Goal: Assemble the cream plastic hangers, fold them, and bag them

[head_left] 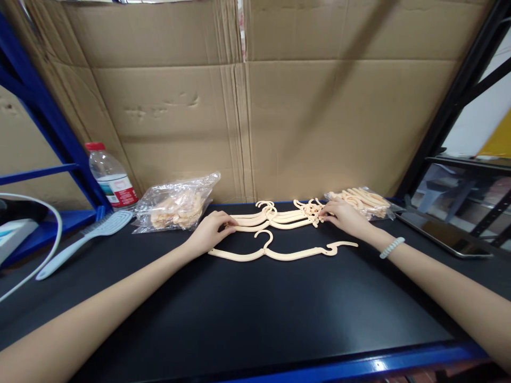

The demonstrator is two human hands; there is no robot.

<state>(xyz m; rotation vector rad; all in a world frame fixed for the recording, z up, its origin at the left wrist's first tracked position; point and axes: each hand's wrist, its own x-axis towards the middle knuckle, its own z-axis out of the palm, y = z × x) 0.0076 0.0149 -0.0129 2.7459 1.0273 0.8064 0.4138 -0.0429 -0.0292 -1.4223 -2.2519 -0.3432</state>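
Observation:
Several cream hangers [255, 221] lie in a row of overlapping pieces at the back middle of the black table. My left hand [211, 230] has its thumb and fingers pinched on the left end of these hangers. At their right end is a small heap of cream hook-shaped pieces [313, 209], where the fingertips of my right hand [346, 215] are closed together; what they hold is too small to make out. In front lies a single hanger [291, 256], its hook pointing away, with a curved piece [335, 247] at its right end.
Clear bags of cream parts lie at the back left [175, 207] and back right [363, 201]. At the left are a bottle with a red cap [115, 178], a pale blue hairbrush [88, 236] and a white cable [59, 229]. A dark tray [443, 239] lies at the right. Cardboard [319, 117] stands behind.

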